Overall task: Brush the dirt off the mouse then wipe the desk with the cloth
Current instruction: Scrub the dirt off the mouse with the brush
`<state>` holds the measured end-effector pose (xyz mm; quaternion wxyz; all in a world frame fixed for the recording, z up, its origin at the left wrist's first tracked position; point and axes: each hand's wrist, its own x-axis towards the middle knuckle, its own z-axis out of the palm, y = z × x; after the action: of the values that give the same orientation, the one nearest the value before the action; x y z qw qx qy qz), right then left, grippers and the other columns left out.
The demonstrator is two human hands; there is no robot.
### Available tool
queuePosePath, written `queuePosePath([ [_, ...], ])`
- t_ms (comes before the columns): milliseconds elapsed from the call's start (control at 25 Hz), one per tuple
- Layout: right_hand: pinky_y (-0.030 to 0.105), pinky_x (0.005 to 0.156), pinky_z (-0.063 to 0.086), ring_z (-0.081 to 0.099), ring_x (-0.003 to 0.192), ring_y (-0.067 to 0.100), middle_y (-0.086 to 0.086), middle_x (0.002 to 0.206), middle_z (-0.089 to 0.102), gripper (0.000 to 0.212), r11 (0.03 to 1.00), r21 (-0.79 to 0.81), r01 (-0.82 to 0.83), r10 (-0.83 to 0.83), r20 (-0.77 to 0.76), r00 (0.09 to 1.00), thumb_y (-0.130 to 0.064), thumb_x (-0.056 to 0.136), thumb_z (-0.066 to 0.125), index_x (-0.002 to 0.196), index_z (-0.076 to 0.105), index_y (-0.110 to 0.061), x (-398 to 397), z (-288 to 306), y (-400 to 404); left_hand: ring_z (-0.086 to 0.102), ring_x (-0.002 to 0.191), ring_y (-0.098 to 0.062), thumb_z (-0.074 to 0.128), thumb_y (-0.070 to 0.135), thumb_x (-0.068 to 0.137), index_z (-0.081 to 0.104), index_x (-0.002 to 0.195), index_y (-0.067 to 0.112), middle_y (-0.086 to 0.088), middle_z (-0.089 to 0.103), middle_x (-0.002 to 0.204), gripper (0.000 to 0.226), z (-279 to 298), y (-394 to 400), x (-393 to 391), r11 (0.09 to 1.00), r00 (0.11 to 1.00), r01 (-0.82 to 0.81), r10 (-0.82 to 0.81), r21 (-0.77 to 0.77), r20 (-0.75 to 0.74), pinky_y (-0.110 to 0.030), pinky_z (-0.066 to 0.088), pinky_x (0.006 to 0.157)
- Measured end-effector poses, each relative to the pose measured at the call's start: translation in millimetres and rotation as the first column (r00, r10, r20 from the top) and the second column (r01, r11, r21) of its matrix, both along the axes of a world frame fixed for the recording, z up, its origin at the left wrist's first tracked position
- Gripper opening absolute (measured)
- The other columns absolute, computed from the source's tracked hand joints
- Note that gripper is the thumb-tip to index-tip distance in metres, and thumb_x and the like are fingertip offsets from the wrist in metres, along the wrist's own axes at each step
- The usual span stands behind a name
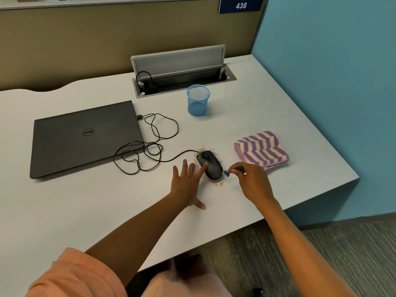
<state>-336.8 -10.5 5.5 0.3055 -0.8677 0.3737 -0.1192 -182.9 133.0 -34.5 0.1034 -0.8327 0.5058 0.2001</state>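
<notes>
A black wired mouse (212,166) lies on the white desk (107,211), with brown crumbs of dirt (200,151) scattered around its far end and a smaller patch at its near end. My left hand (187,182) rests flat on the desk with fingers spread, and one fingertip touches the mouse's left side. My right hand (251,183) is closed on a small blue brush (230,171), whose tip sits just right of the mouse. A folded purple and cream striped cloth (262,150) lies to the right, beyond my right hand.
A shut dark laptop (83,137) lies at the left, with the mouse cable (150,144) looped beside it. A blue mesh cup (198,100) stands behind the mouse. An open cable box (182,69) is set into the desk's back. The desk's right edge runs close past the cloth.
</notes>
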Motion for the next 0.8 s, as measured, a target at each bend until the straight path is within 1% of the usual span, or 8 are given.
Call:
queuePosePath([
  [80,0.018,0.073,0.051,0.067,0.088,0.013,-0.003,0.1,0.074,0.018,1.0,0.002,0.031,-0.031,0.054,0.998,-0.028,0.096,0.057,0.103,0.072,-0.021,5.1,3.0,-2.6,-0.012,0.15,-0.039,0.075,0.076,0.061,-0.027,0.151,0.033,-0.013,0.001,0.165,0.143,0.0,-0.2,0.1,1.0,1.0,-0.002,0.002,-0.006,-0.002,-0.061,0.002,0.117],
  [160,0.02,0.075,0.052,0.067,0.09,0.015,-0.002,0.101,0.073,0.019,0.999,0.029,0.017,-0.018,0.045,0.999,-0.027,0.096,0.056,0.104,0.072,-0.019,14.6,6.2,-5.0,-0.013,0.15,-0.039,0.076,0.075,0.061,-0.027,0.151,0.033,-0.013,0.0,0.165,0.143,0.8,-0.2,-0.2,1.0,1.0,-0.004,0.004,-0.006,-0.009,-0.061,0.002,0.117],
  [280,0.02,0.067,0.047,0.066,0.085,0.017,0.0,0.095,0.074,0.018,0.994,0.092,-0.057,0.069,-0.13,0.989,-0.024,0.096,0.055,0.094,0.073,-0.021,24.6,8.9,-17.1,-0.013,0.15,-0.039,0.076,0.074,0.062,-0.027,0.151,0.033,-0.013,0.0,0.165,0.142,0.6,-0.3,0.4,1.0,1.0,-0.003,0.003,-0.006,-0.019,-0.061,0.001,0.117],
  [320,0.021,0.066,0.047,0.066,0.083,0.017,0.0,0.093,0.074,0.018,0.994,0.088,-0.058,0.071,-0.152,0.986,-0.025,0.096,0.055,0.093,0.073,-0.022,28.0,10.8,-21.1,-0.013,0.15,-0.039,0.076,0.074,0.062,-0.028,0.151,0.033,-0.013,0.0,0.165,0.142,0.5,-0.2,0.6,1.0,1.0,-0.005,0.005,-0.008,-0.026,-0.061,0.001,0.117],
  [440,0.023,0.065,0.051,0.064,0.08,0.013,-0.003,0.094,0.073,0.018,1.0,0.004,-0.016,0.016,-0.065,0.998,-0.027,0.097,0.055,0.096,0.072,-0.023,45.4,16.4,-22.7,-0.013,0.15,-0.039,0.077,0.073,0.062,-0.027,0.151,0.034,-0.013,0.0,0.165,0.142,-0.7,-0.7,1.8,1.0,0.999,-0.01,0.009,-0.015,-0.042,-0.061,0.001,0.117],
  [520,0.023,0.067,0.051,0.065,0.083,0.014,-0.003,0.098,0.073,0.02,1.0,0.001,-0.02,0.02,-0.039,0.999,-0.027,0.098,0.053,0.099,0.073,-0.022,59.8,18.6,-18.9,-0.013,0.15,-0.039,0.076,0.074,0.062,-0.027,0.151,0.033,-0.013,-0.001,0.165,0.142,-1.2,-0.6,1.8,1.0,0.999,-0.009,0.009,-0.007,-0.034,-0.061,0.001,0.117],
  [640,0.019,0.065,0.044,0.062,0.079,0.012,0.0,0.098,0.074,0.02,0.995,0.041,-0.087,0.091,-0.114,0.989,-0.025,0.097,0.053,0.098,0.073,-0.02,66.9,17.4,-22.1,-0.014,0.15,-0.039,0.075,0.074,0.062,-0.027,0.151,0.033,-0.013,-0.002,0.165,0.142,-2.8,-0.6,1.3,1.0,0.999,-0.01,0.009,-0.001,-0.037,-0.061,0.0,0.116],
  [800,0.024,0.068,0.05,0.066,0.083,0.017,0.001,0.097,0.074,0.018,0.991,0.056,-0.118,0.128,-0.239,0.963,-0.024,0.096,0.055,0.096,0.073,-0.021,66.8,26.1,-33.9,-0.015,0.15,-0.038,0.076,0.074,0.061,-0.027,0.151,0.034,-0.013,-0.003,0.165,0.142,-2.9,-0.3,3.0,1.0,0.998,-0.015,0.014,-0.011,-0.057,-0.062,-0.002,0.116],
])
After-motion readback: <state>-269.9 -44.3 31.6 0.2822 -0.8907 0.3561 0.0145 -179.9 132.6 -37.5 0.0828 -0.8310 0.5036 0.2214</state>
